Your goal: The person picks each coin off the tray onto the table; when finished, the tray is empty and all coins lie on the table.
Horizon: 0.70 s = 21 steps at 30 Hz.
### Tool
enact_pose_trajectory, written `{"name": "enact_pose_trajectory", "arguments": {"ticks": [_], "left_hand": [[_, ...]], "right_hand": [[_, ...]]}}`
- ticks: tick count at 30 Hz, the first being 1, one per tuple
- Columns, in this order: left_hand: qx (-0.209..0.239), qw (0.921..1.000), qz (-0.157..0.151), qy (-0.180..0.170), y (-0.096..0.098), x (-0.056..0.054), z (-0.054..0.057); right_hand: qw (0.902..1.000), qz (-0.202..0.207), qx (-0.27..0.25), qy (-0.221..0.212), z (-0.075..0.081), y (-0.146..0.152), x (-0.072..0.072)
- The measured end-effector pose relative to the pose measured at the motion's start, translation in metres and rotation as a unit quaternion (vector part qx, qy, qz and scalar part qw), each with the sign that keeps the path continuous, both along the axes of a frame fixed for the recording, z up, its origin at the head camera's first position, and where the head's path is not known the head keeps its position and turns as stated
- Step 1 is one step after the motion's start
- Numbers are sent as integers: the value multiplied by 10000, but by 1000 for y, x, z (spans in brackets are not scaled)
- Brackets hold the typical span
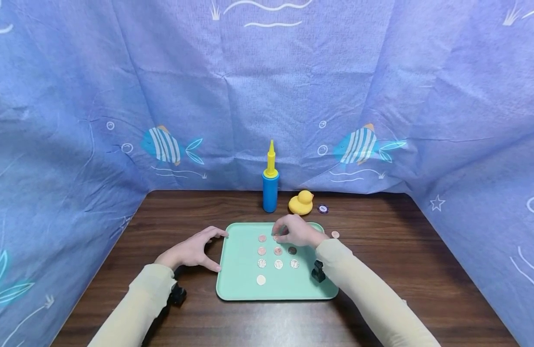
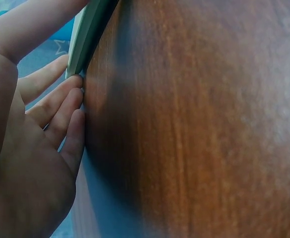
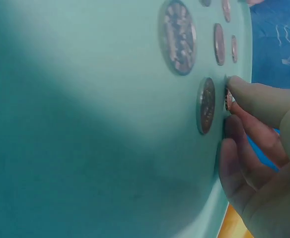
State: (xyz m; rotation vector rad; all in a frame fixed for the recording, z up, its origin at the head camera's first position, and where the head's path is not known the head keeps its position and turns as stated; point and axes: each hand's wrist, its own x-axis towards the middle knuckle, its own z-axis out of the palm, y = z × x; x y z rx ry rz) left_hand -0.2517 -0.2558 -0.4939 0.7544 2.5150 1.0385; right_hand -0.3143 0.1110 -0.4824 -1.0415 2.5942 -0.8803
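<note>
A mint-green tray (image 1: 240,289) lies on the wooden table, bearing several coins in short rows. Over its far part, my right hand (image 1: 296,230) pinches a copper coin (image 3: 228,99) between thumb and fingers, right at the tray surface. Nearby lie a dark coin (image 1: 292,250), a copper coin (image 1: 278,251) and another copper coin (image 1: 262,238). Silver coins, one of them a coin (image 1: 261,280) alone in front, sit closer to me. My left hand (image 1: 193,249) is spread at the tray's left edge, thumb and fingertips at the rim, fingers loosely extended.
Behind the tray a blue and yellow hand pump (image 1: 270,190) stands upright. Beside it are a yellow rubber duck (image 1: 300,204) and a poker chip (image 1: 323,208). One copper coin (image 1: 335,234) lies on the table right of the tray. A blue fish-print curtain (image 1: 267,96) encloses the table.
</note>
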Motion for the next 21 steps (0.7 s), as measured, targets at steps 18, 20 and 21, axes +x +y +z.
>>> {"name": "enact_pose_trajectory", "arguments": {"ticks": [18, 20, 21], "left_hand": [[-32, 10000, 26, -59, 1, 1, -1], [-39, 10000, 16, -31, 1, 1, 0], [-37, 10000, 11, -13, 1, 1, 1]], "right_hand": [[9986, 140, 487, 176, 4, -6, 2], [9989, 118, 426, 133, 5, -5, 2], [9991, 107, 393, 121, 5, -4, 2]]}}
